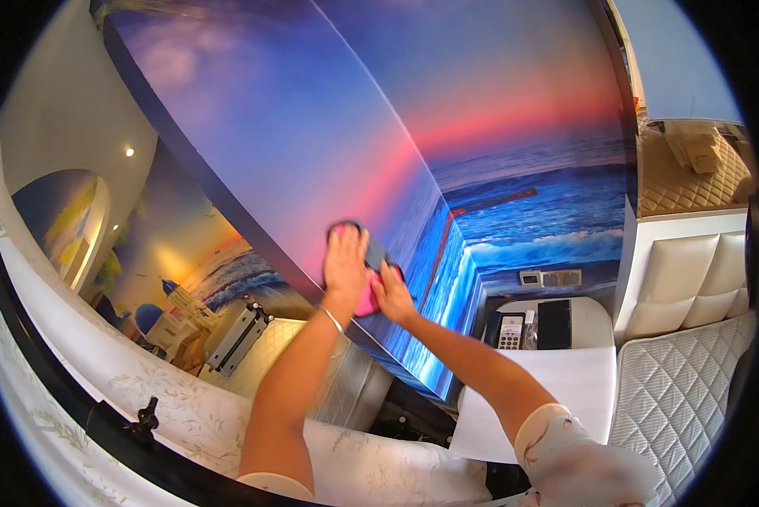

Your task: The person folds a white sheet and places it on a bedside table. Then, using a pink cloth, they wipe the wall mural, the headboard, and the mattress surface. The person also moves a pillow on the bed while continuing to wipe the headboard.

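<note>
A pink and dark grey cloth [368, 303] lies against a wall panel [278, 152] printed with a sunset sea scene. My left hand [346, 263] presses flat on the cloth's upper left part, fingers pointing up, with a bangle at the wrist. At the cloth's right edge rests my right hand [392, 296], its fingers slightly spread. Part of the cloth is hidden under both hands. To the right, the panel meets another printed wall [531, 146] at an inner corner.
Right of my arms, a bedside table [592, 317] holds a keypad device [511, 331] and a black flat object [554, 324]. A quilted mattress [677, 374] lies beyond it. A black pole [56, 374] crosses the lower left. A suitcase [237, 336] stands behind the panel.
</note>
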